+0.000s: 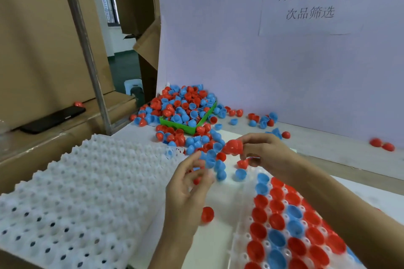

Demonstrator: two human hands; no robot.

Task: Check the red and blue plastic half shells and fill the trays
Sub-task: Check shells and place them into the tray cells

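Note:
My right hand (265, 152) pinches a stack of red half shells (234, 147) above the table's middle. My left hand (187, 190) hovers just below and left of it, fingers curled; a bit of red shows between its fingertips, but I cannot tell if it holds a shell. A white tray (242, 244) at the lower right has red and blue shells seated in its cups. A second white tray (76, 192) lies at the left with hardly any shells in it. Loose red and blue shells (209, 150) lie scattered between the hands and a green box (181, 125) heaped with shells.
A white board (262, 61) with a printed paper sign stands behind the table. Cardboard boxes (39, 35) and a metal post (87, 50) stand at the left, with a black phone (52, 119) on one box. Stray red shells (381, 144) lie at the far right.

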